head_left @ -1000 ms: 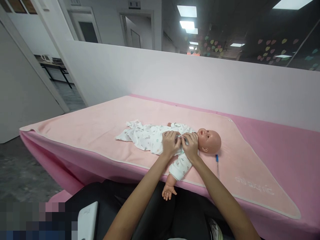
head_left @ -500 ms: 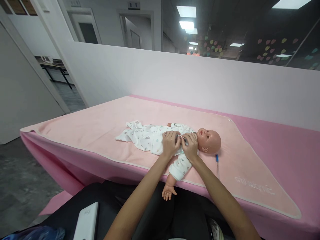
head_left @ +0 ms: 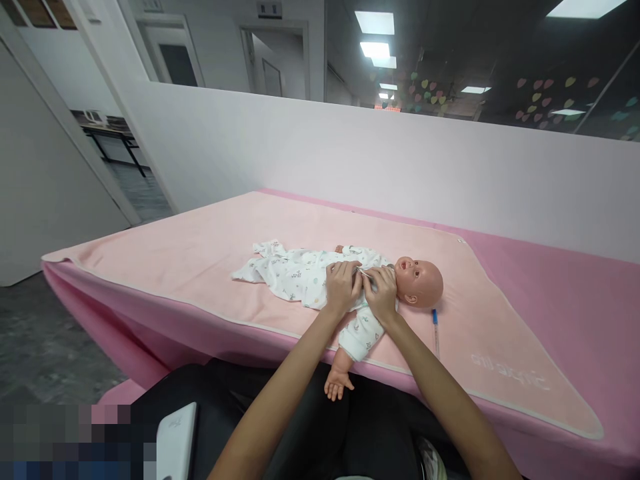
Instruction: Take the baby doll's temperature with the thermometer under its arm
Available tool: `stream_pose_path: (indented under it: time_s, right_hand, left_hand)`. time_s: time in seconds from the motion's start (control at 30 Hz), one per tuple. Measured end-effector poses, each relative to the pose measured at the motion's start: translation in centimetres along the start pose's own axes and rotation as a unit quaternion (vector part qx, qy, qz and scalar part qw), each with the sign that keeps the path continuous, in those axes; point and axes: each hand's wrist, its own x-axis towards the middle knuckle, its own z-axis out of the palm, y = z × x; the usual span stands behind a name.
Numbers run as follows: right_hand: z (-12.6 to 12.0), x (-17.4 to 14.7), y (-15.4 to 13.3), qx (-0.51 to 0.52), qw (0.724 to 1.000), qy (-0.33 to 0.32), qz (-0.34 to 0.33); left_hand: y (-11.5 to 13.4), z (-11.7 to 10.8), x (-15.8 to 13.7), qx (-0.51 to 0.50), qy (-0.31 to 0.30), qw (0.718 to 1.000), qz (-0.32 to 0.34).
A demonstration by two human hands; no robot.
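Note:
A baby doll [head_left: 420,283] lies on its back, head to the right, mouth open. It wears a white printed baby outfit [head_left: 295,275], its legs covered by the cloth. At the doll's chest my left hand [head_left: 343,287] is closed, its fingertips pinching a thin white tie string [head_left: 364,273] of the outfit. My right hand [head_left: 381,291], just right of it and close to the doll's chin, pinches the same string area. The fingers partly hide the string. One bare doll arm [head_left: 340,377] hangs over the table edge below my wrists.
A pink blanket [head_left: 190,247] covers the table over a darker pink cloth [head_left: 565,280]. Beside the doll's head lies a blue-capped pen [head_left: 435,330]. A white wall [head_left: 350,160] stands behind. A white flat device [head_left: 176,440] rests at my lap's left.
The view has shifted very slightly. Both hands stay at the doll's chest with the string between their fingertips; the doll has not moved.

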Motion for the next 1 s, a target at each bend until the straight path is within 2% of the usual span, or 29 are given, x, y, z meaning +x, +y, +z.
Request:
stream_pose_path:
  time_s: [0.5,0.83,1.0]
  right_hand:
    - [-0.02,-0.09,0.03,0.003,1.0,-0.004,-0.006]
    - [-0.2,-0.13,-0.25,0.007,1.0,-0.006,-0.027]
    - [-0.28,0.05,-0.15,0.012,1.0,0.012,-0.008]
  left_hand:
    - [0.1,0.12,-0.02,-0.005,0.01,1.0,-0.012]
    - [0.16,-0.19,0.13,-0.028,0.016,0.998,-0.051]
    - [-0.35,-0.61,0.3,0.008,-0.003,0.999,-0.031]
